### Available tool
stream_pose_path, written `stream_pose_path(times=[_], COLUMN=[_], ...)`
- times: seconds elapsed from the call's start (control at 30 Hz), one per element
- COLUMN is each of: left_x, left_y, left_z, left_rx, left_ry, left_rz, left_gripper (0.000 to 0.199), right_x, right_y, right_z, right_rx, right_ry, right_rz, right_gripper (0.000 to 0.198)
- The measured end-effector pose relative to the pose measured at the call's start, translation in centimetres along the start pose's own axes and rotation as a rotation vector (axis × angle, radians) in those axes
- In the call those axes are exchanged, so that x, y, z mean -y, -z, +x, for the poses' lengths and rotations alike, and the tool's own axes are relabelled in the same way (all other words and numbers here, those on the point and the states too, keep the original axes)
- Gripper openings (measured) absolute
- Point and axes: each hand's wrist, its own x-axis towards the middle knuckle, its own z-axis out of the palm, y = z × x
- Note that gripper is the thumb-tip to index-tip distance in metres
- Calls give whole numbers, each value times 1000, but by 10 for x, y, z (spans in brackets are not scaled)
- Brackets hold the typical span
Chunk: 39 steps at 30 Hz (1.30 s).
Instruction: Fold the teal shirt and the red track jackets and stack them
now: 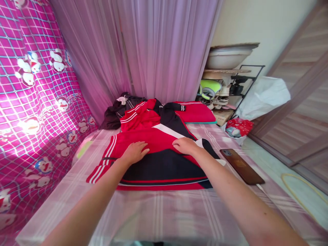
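Note:
A red, black and white sports jacket (164,167) lies spread on the checked tablecloth in front of me, its lower hem toward me. White stripes run along its red sleeve on the left. My left hand (136,152) rests on the red part near the black panel, thumb apart from the fingers. Lying on the jacket's right half, my right hand (185,146) has its fingers slightly bent against the cloth. Neither hand visibly lifts any fabric. Behind the jacket, and touching it, are more red and black clothes (146,116), partly bunched up.
A folded red garment (196,114) lies at the back right, and a dark clothes pile (112,114) at the back left. A phone (242,166) with a white cable lies near the right edge. Beyond stand a shoe rack (246,66) and a white bag (266,97). Curtains (166,51) hang behind.

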Motion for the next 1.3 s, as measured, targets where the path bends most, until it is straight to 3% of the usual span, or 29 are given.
stream_pose_path(times=[0.23, 0.4, 0.53, 0.63, 0.73, 0.93, 1.03, 1.13, 1.2, 1.3], left_x=[-1, 2, 2, 0, -3, -6, -6, -6, -7, -7], left_y=[-41, -50, -49, -48, -48, -47, -45, -44, -44, -45], left_z=[13, 10, 9, 7, 5, 5, 5, 6, 6, 7], left_rx=[-137, -163, -214, -218, -181, -75, -42, -70, -68, -40], left_ry=[51, 14, -16, -42, -2, 193, 213, 246, 270, 279], left_rz=[-66, -113, -135, -171, -161, -72, -53, -28, -22, -22], left_gripper=[47, 45, 41, 39, 40, 53, 55, 54, 54, 58], right_x=[5, 7, 6, 6, 9, 13, 11, 2, -6, -21], right_y=[16, 15, 13, 5, -14, -43, -44, -43, -39, -26], right_z=[70, 128, 160, 174, 181, 173, 154, 134, 126, 127], right_rx=[-122, -124, -86, -209, -268, -322, -367, -301, -268, -334], right_ry=[-117, -104, -43, -125, -232, -230, -128, -43, -85, -239], right_rz=[27, 30, -39, -77, -85, 24, 35, -21, -24, 45], right_gripper=[43, 55, 33, 33, 37, 40, 42, 37, 36, 37])
